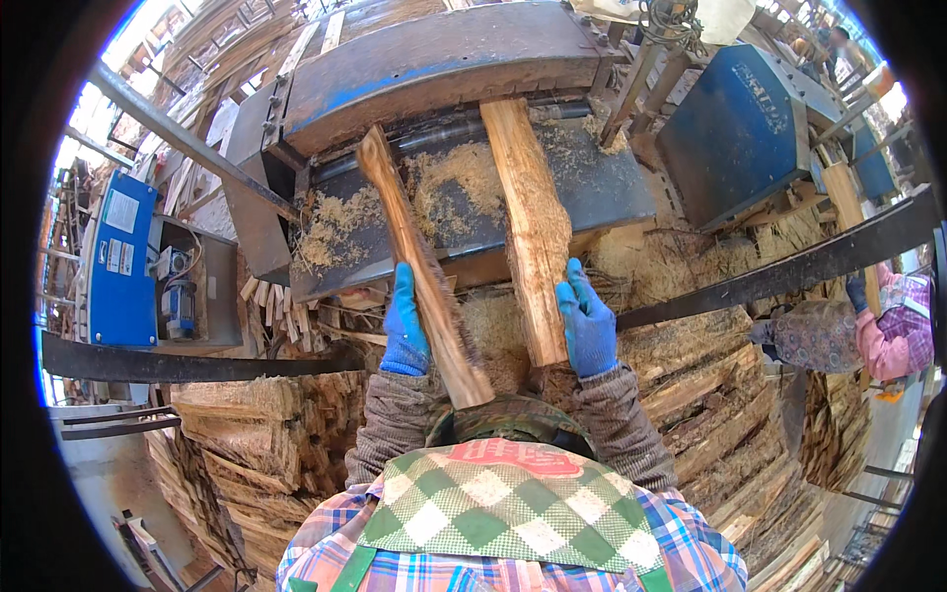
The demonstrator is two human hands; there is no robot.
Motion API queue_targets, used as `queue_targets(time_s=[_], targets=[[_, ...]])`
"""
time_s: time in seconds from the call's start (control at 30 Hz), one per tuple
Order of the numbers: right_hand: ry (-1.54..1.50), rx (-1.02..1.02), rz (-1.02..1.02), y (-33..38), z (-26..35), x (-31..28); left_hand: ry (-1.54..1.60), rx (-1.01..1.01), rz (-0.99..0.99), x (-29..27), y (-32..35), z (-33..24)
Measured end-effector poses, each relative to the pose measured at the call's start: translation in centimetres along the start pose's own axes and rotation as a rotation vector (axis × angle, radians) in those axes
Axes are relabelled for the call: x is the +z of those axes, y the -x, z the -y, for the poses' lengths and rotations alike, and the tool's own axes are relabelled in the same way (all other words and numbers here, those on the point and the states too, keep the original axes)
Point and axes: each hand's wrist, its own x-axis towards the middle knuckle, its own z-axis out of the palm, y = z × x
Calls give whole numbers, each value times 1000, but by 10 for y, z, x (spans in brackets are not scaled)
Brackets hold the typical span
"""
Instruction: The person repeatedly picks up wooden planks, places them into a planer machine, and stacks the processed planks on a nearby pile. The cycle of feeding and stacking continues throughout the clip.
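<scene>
My left hand [405, 326], in a blue glove, grips the left edge of a narrow wood slab [422, 271] with dark bark along one side. The slab slants, its far end resting on the machine's metal infeed table [604, 192] and its near end close to my body. A wider, pale wood slab [533, 212] with rough edges lies to the right, its far end at the dark roller [562, 111]. On this slab's right edge my right hand [589, 321], also blue-gloved, is closed. The fingers under both slabs are hidden.
Sawdust [459, 187] covers parts of the infeed table. A heavy machine housing [444, 64] spans the far side. Stacked slabs [252, 424] lie at left and right behind dark metal bars [750, 281]. A blue control cabinet [123, 259] stands left; another person [893, 326] works at far right.
</scene>
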Motion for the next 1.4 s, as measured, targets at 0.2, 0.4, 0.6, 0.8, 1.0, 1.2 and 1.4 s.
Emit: queue_targets(time_s=[0.2, 0.4, 0.6, 0.8, 1.0, 1.2, 1.4], targets=[[547, -350, -201, -60, -22, 27, 93, 24, -39, -24, -22, 17], [702, -449, -233, -157, -5, 68, -141, -24, -212, -36, -31, 35], [382, -197, -280, -191, 21, 77, -137, -70, -139, -18, -32, 23], [-74, -81, 289, -56, 11, 97, -188, -160, -103, -35, -44, 22], [202, -27, 315, 78, -41, 80, 227, -10, 272, -35, 22, 33], [154, -835, 394, -163, -17, 131, 173, 169, 95, -96, 122, 70], [265, -910, 290, -269, 79, 296, 537, 123, -626, -188, 320, 176]])
